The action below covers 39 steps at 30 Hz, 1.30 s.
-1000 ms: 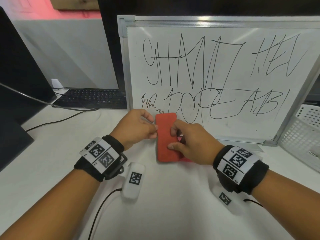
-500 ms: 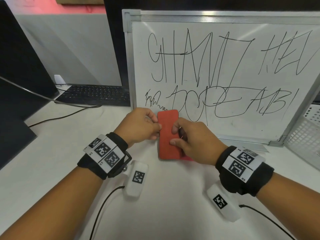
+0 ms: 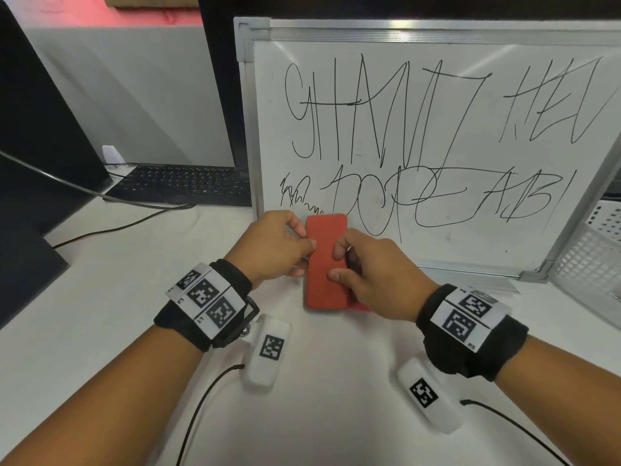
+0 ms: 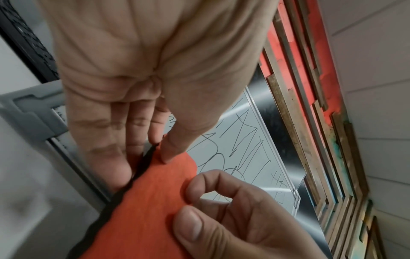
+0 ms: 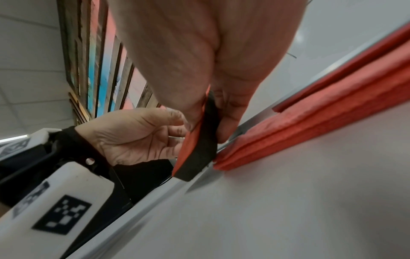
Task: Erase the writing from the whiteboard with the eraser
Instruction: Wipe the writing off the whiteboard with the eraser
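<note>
Before whiteboard point(image 3: 437, 136) — both hands point(image 3: 272, 247) grip eraser point(image 3: 324, 264).

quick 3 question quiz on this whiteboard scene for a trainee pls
1. True or false: the writing on the whiteboard is already wiped off.
2. Which hands hold the red eraser? A) only the left hand B) only the right hand C) both
3. Fill in: left of the whiteboard lies a black ____.

Key: 1 false, the black writing is all there. 2 C, each hand pinches one long edge. 3 keyboard.
</note>
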### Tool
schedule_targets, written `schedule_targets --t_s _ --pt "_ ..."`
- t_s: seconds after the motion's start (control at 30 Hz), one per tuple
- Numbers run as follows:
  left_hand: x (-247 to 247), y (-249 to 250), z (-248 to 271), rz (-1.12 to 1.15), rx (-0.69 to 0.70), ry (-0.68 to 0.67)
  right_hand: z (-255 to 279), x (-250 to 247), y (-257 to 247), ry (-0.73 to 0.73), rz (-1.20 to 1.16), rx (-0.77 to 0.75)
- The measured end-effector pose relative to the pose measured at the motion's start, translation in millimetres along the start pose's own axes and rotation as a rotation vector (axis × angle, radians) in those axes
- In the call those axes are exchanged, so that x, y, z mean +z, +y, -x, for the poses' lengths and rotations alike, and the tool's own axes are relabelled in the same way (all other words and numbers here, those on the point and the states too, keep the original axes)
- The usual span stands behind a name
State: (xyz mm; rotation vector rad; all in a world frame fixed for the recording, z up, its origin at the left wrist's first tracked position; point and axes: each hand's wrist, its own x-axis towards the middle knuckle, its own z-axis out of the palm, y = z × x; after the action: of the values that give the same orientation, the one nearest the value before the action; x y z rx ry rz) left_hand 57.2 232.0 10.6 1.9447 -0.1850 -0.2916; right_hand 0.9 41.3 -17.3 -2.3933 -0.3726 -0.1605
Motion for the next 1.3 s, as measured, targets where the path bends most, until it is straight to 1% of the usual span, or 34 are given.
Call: schedule_targets --t_s 0.1,0.23,0.27,0.43,0.47,0.57,0.63,0.77,0.8,0.9,1.0,1.07,1.17,1.2,1.23,1.3 --pt "2.7 -2.4 -0.5 -0.030 -0.006 -0.019 0.8 -1.2 0.8 -0.051 0.006 0.017" --pt "2.1 1.2 -3.3 0.006 0.031 0.035 0.6 -4.8 -2.1 0.043 -0.008 -0.014" --pt "2.2 1.8 -3.1 0.002 0.035 0.043 0.4 -5.1 -2.4 0.047 -0.009 -0.012" --pt "6.8 -1.4 -0.2 -0.055 -0.002 0.000 2.1 -2.8 -0.4 -0.061 0.024 0.039" --pt "7.0 -1.1 -0.3 -0.051 0.007 0.006 2.6 -3.2 -0.7 -0.048 0.022 0.035" --pt "5.7 4.0 -1.6 -0.029 0.086 0.069 2.7 -6.8 -2.7 0.066 -0.013 0.000" --pt "6.5 6.0 -2.3 -0.029 0.116 0.088 2.1 -8.6 -3.0 0.088 -0.021 -0.003" --pt "12.6 -1.9 -3.1 -0.028 0.037 0.006 4.5 -10.8 1.1 -0.039 0.035 0.061" --pt "13.5 -3.4 -3.6 -0.027 0.025 -0.006 5.5 -11.7 1.8 -0.051 0.038 0.066" --pt "12.6 -0.6 -4.1 -0.012 0.031 0.004 6.6 -12.8 0.0 0.008 0.039 0.035" --pt "10.6 4.1 -1.2 0.013 0.063 0.052 5.6 -10.8 -2.8 0.088 0.019 0.007" --pt "10.9 4.0 0.4 0.002 0.065 0.059 4.6 -10.9 -1.7 0.072 0.016 0.025" --pt "12.9 0.5 0.9 -0.031 0.025 -0.019 4.7 -12.7 0.8 -0.042 0.034 0.079" --pt "13.3 -0.1 1.3 -0.037 0.013 -0.041 5.4 -13.2 1.6 -0.060 0.039 0.084" --pt "13.0 0.1 1.2 -0.037 0.010 -0.050 6.1 -13.8 1.6 -0.058 0.039 0.081" --pt "11.1 3.1 1.2 -0.017 0.032 -0.035 7.2 -15.4 0.6 -0.008 0.011 0.062"
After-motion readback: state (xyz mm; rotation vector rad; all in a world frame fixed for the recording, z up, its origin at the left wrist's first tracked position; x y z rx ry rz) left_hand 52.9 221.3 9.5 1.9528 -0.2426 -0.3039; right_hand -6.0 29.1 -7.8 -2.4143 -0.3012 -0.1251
